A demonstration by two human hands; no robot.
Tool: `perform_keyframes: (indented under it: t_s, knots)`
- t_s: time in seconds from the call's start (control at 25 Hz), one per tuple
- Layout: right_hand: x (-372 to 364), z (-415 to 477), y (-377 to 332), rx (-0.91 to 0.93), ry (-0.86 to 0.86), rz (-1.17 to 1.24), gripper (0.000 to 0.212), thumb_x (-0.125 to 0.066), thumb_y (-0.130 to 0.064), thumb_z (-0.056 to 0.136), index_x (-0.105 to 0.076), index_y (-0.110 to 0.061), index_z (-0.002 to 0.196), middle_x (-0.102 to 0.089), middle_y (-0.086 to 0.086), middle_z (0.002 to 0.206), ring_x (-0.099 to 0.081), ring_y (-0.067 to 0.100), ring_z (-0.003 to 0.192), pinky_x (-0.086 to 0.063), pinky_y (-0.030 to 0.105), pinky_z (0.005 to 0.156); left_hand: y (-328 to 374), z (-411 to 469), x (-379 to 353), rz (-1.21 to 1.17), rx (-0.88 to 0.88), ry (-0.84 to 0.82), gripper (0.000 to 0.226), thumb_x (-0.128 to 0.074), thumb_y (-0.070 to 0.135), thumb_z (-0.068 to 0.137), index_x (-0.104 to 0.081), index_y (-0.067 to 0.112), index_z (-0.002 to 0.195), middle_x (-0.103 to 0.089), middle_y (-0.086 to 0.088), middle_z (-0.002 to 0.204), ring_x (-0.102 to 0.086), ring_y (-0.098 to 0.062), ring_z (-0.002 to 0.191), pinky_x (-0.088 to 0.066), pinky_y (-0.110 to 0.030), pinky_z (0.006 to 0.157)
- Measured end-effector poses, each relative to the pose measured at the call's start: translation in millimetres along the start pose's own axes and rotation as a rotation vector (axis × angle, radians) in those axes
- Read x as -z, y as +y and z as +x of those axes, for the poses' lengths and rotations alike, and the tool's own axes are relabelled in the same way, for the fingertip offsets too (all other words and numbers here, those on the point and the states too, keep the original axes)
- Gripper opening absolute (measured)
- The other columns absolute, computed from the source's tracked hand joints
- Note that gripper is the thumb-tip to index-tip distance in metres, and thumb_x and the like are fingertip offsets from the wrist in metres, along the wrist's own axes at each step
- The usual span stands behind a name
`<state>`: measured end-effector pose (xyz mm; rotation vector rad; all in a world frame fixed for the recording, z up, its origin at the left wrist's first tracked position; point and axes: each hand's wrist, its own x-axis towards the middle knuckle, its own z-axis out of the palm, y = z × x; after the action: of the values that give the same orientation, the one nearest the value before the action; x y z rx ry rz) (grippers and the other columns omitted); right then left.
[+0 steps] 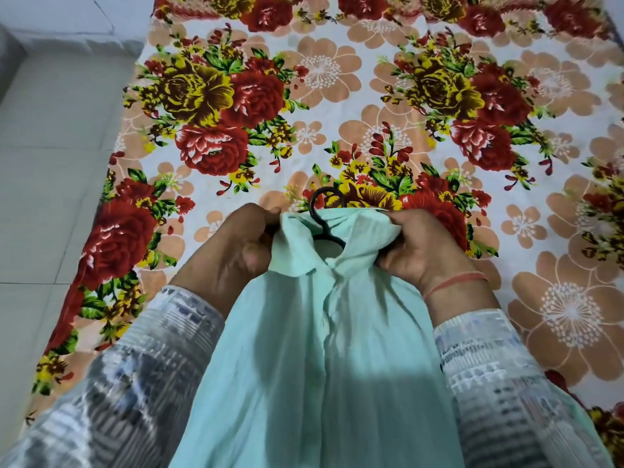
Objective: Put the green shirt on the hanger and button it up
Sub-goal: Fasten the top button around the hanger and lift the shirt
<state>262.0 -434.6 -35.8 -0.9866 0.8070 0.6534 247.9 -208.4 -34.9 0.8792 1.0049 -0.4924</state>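
A pale green shirt (324, 349) hangs in front of me on a black hanger (320, 214), whose hook sticks up out of the collar. My left hand (233, 251) grips the left shoulder and collar of the shirt. My right hand (425, 248) grips the right shoulder and collar. The shirt's front placket runs down the middle and looks closed near the collar; the buttons are hard to make out. The hanger's arms are hidden under the fabric.
A bed with a floral sheet (337, 96) in red, yellow and tan lies below and beyond the shirt. Grey floor tiles (50, 163) run along the left side. My patterned sleeves (141, 366) fill the lower corners.
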Motion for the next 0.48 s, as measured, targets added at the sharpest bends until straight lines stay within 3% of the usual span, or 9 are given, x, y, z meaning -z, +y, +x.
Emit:
perform_keyframes:
  t_s: [0.08,0.16,0.2,0.28,0.36,0.4,0.48]
  knots:
    - [5.2,-3.5,4.2,-0.036,-0.061,0.077,0.024,-0.053,-0.013,0.098,-0.075,-0.006,0.09,-0.073,0.014,0.091,-0.073,0.029,0.084,-0.06,0.04,0.09,-1.8,0.9,5.0,-0.008,0.07,-0.054,0.04,-0.041,0.022,0.114,-0.065,0.0,0.137,-0.074,-0.025,0.126,-0.073,-0.04,0.106,-0.063,-0.057,0.086]
    - [9.4,-1.2,8.7,-0.028,-0.097,0.087,0.014,-0.062,-0.014,0.088,-0.074,-0.008,0.093,-0.072,0.016,0.103,-0.072,0.031,0.097,-0.056,0.044,0.104,-12.4,-2.9,6.5,0.019,0.054,-0.107,0.042,-0.048,0.028,0.113,-0.069,-0.004,0.129,-0.077,-0.028,0.116,-0.077,-0.043,0.092,-0.065,-0.061,0.071]
    - [10.2,0.6,10.9,-0.009,-0.093,0.044,0.016,-0.064,-0.014,0.089,-0.073,-0.01,0.101,-0.07,0.016,0.109,-0.069,0.031,0.102,-0.055,0.046,0.106,-17.8,-1.4,8.2,0.079,-0.014,-0.073,0.038,-0.055,0.026,0.11,-0.071,-0.003,0.127,-0.078,-0.025,0.109,-0.077,-0.042,0.088,-0.067,-0.057,0.07]
    - [13.5,3.6,16.2,0.137,0.001,-0.35,0.006,-0.064,-0.017,0.099,-0.07,-0.016,0.1,-0.071,0.009,0.099,-0.068,0.027,0.087,-0.059,0.039,0.082,-24.4,10.5,15.7,0.297,-0.257,0.097,0.027,-0.073,0.018,0.099,-0.077,0.002,0.121,-0.08,-0.019,0.1,-0.077,-0.04,0.095,-0.066,-0.049,0.083]
    - [10.5,0.1,19.5,0.283,0.144,-0.849,0.02,-0.068,-0.024,0.101,-0.064,-0.018,0.083,-0.064,0.004,0.079,-0.059,0.02,0.07,-0.047,0.025,0.06,-25.5,10.9,19.3,0.511,-0.367,0.174,0.035,-0.088,0.028,0.082,-0.082,0.003,0.105,-0.081,-0.023,0.096,-0.079,-0.039,0.097,-0.064,-0.045,0.087]
    - [9.4,0.9,20.6,0.304,0.143,-0.976,0.027,-0.071,-0.028,0.099,-0.062,-0.017,0.076,-0.061,0.004,0.074,-0.057,0.02,0.067,-0.045,0.023,0.058,-25.8,9.3,19.6,0.591,-0.352,0.165,0.044,-0.092,0.037,0.075,-0.082,0.002,0.1,-0.081,-0.024,0.095,-0.079,-0.036,0.092,-0.061,-0.042,0.083]
    - [4.0,-1.0,20.0,0.265,0.096,-1.031,0.033,-0.076,-0.036,0.092,-0.065,-0.012,0.072,-0.063,0.008,0.075,-0.061,0.023,0.07,-0.051,0.032,0.064,-27.5,4.5,17.2,0.707,-0.331,0.101,0.046,-0.094,0.043,0.076,-0.083,0.002,0.094,-0.082,-0.02,0.095,-0.077,-0.03,0.085,-0.055,-0.038,0.077]
